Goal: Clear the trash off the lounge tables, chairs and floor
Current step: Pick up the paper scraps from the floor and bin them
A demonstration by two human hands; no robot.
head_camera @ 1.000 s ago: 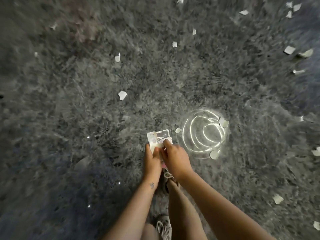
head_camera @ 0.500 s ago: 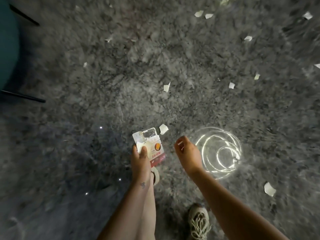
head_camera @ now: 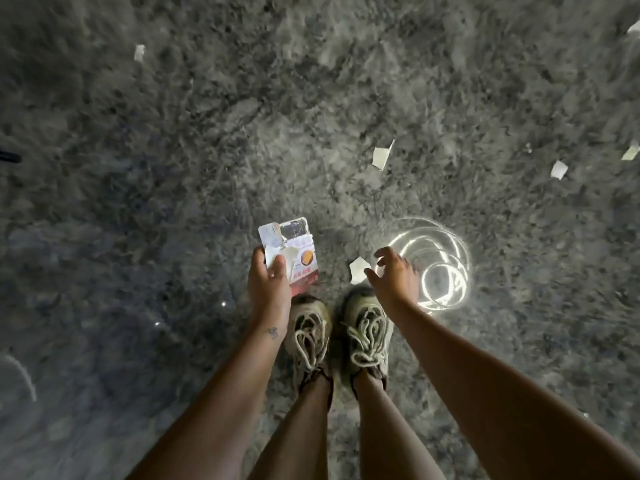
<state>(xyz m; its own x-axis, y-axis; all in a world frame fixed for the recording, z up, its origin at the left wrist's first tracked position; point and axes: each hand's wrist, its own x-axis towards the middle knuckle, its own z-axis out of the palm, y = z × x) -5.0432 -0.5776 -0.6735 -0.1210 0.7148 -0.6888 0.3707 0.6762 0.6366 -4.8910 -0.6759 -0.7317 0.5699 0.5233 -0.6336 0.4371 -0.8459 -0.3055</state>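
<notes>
My left hand (head_camera: 268, 282) grips a torn red and white snack packet (head_camera: 294, 252) with white paper scraps pressed under the thumb. My right hand (head_camera: 394, 277) hovers over the grey shaggy carpet (head_camera: 207, 133), fingers spread and loosely bent, holding nothing. A white paper scrap (head_camera: 358, 269) lies on the carpet just left of its fingertips, in front of my shoes. More white scraps lie further off: one (head_camera: 382, 156) ahead in the middle, one (head_camera: 558, 169) to the right, one (head_camera: 139, 51) at the far left.
My two laced shoes (head_camera: 341, 334) stand close together below the hands. A bright ringed patch of light (head_camera: 434, 265) falls on the carpet right of my right hand. Scraps (head_camera: 629, 152) also sit at the right edge. A dark thin leg (head_camera: 9, 156) shows at the left edge.
My right hand left the packet, swung right and now reaches down beside a scrap. The view has shifted, and both shoes now stand under the hands.
</notes>
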